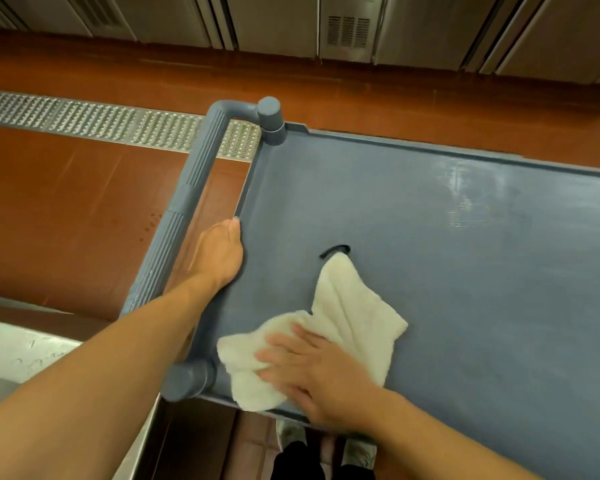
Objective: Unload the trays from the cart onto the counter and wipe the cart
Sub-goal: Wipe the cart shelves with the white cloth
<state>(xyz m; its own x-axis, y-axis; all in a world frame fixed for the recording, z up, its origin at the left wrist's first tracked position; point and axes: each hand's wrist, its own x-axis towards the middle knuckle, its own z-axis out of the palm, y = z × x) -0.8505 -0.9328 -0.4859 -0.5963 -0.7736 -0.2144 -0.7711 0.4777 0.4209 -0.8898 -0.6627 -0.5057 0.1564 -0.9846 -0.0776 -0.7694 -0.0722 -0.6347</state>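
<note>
On the cart [465, 220], right hand [321, 377] presses cloth [347, 306].

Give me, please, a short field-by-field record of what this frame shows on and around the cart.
surface: blue-grey cart top shelf, no trays on it
cloth: white cloth lying flat near the cart's handle end
right hand: right hand pressing flat on the cloth
left hand: left hand gripping the shelf's raised rim beside the handle
mark: dark curved mark just beyond the cloth's far tip
sheen: pale streaky patch on the far right of the shelf
floor: reddish floor with a metal drain grate
</note>
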